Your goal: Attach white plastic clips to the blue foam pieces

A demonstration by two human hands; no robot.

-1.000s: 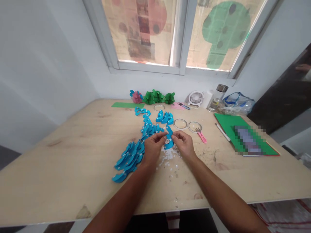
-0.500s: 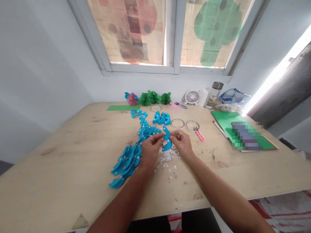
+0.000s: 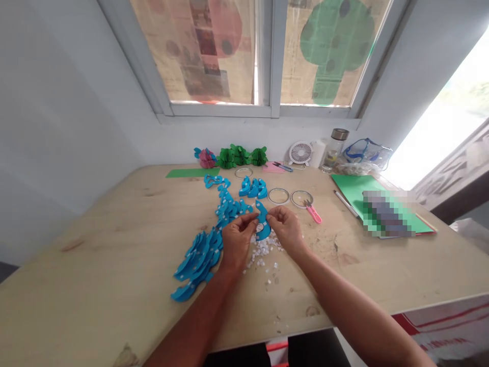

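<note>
Papered-over panes fill the window [image 3: 275,61] above a pale wooden table [image 3: 114,255]. Near the middle, beside scattered white bits [image 3: 263,248], left hand [image 3: 236,239] and right hand [image 3: 286,229] both pinch a curved blue paper piece [image 3: 264,234]. I'd judge the step is fine fingertip work on it; the next move calls for a light, steady grip. It looks thin, dotted with white squares, like the blue pile [image 3: 200,257] to its left.

Glare floods the right-hand opening [image 3: 439,114] (nearly pure white); the papered window [image 3: 336,56] glows softly.
</note>
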